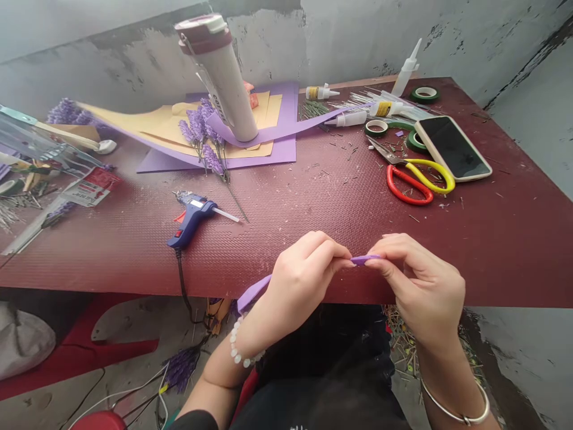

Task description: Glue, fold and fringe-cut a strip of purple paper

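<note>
A narrow purple strip (254,292) runs behind my left hand (308,272), and its end shows between my two hands above the table's front edge. My left hand pinches the strip between thumb and fingers. Close beside it on the right, my right hand (414,278) pinches the tip of the same strip. The short piece between the fingertips looks folded or twisted. Both hands are closed, with only a small gap between them.
A blue glue gun (192,220) lies left of my hands. Scissors (418,179) and a phone (454,148) lie at the right. Farther back a tumbler (224,77) stands on purple and yellow sheets (286,125), near lavender flowers (212,158) and glue bottles (320,92).
</note>
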`<state>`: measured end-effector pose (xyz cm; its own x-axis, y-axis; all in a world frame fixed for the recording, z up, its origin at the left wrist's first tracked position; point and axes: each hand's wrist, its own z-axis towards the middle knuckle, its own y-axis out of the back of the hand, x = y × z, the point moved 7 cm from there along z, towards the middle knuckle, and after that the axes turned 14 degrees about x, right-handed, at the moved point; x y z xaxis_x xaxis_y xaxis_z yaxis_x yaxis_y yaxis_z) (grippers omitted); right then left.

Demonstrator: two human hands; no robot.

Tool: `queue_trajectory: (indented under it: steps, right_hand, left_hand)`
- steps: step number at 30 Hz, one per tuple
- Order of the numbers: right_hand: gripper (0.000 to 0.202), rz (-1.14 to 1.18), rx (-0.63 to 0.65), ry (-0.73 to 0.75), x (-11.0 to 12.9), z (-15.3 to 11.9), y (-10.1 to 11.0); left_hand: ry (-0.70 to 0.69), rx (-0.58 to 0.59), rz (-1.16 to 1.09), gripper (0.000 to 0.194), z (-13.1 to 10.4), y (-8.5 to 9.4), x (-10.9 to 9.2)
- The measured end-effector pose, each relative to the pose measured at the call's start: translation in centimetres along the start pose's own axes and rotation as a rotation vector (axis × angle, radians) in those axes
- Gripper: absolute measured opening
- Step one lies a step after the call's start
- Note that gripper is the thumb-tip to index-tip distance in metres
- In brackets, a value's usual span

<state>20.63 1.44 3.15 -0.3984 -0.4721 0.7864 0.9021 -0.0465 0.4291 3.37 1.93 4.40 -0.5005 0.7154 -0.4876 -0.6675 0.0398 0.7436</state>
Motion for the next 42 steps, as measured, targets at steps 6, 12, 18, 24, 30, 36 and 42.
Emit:
queue_trajectory:
  steps: [6, 12, 18, 24, 30, 36, 42]
  right_hand:
    - [0.023, 0.041, -0.003, 0.021, -0.2, -0.3, -0.3]
    - [0.025, 0.233, 0.016, -0.124, -1.6, -0.4, 0.1]
    - [0.016, 0.268, 0.147, -0.099, -0.8, 0.5, -0.3]
    - [0.02, 0.272, 0.038, -0.029, -0.2, 0.0, -0.8]
    - [0.019, 0.294, -0.424, -0.08, -1.7, -1.1, 1.3]
    - [0.018, 0.334, -0.388, -0.079, -2.4, -0.3, 1.5]
    - [0.024, 0.291, -0.281, -0.119, -3.1, -0.3, 0.5]
  left_hand:
    - [-0.017, 0.019, 0.032, 0.022, 0.1, 0.0, -0.3]
    - [-0.033, 0.01, 0.026, 0.02, 0.1, 0.3, -0.2]
    - [-0.054, 0.021, -0.004, 0.017, -0.1, 0.5, -0.1]
    - [-0.013, 0.091, -0.098, 0.02, 0.1, 0.3, -0.1]
    - [0.051, 0.082, -0.13, 0.017, -0.2, 0.9, 0.7]
    - [0.056, -0.013, -0.034, 0.015, -0.6, 0.8, 1.3]
    - [0.045, -0.054, 0.09, 0.016, -0.5, 0.4, 1.2]
